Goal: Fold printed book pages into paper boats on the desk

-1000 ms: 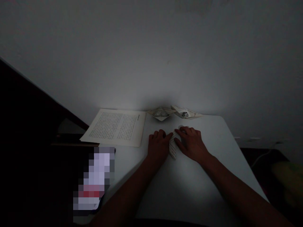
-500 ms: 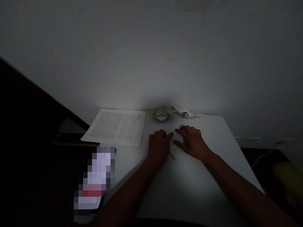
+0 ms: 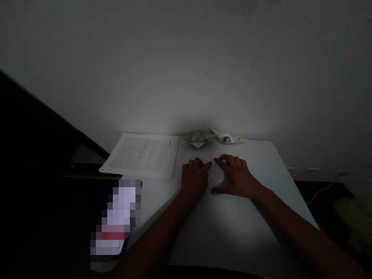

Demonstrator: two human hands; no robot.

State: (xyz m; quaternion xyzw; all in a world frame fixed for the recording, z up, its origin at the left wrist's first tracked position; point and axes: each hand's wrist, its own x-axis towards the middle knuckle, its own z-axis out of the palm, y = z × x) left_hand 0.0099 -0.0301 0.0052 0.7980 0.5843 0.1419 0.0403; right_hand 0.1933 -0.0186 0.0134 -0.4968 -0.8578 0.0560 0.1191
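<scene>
Printed sheet [image 3: 143, 155]: lying at the left of the counter [image 3: 232, 224].
Left hand [image 3: 194, 179]: grip apart, pressing flat on the folded paper [image 3: 214, 176] at mid-counter.
Paper: looking light, thin and easily torn, best held at its creased edges.
Right hand [image 3: 236, 176]: pinching the paper's right edge.

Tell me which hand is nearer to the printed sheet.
Left. The left hand lies just right of the printed sheet; the right hand is farther right, past the folded paper.

The white table [image 3: 232, 232] carries printed sheet [image 3: 143, 155], paper boat [image 3: 197, 138], second boat [image 3: 228, 138] and folded paper [image 3: 214, 176].
</scene>
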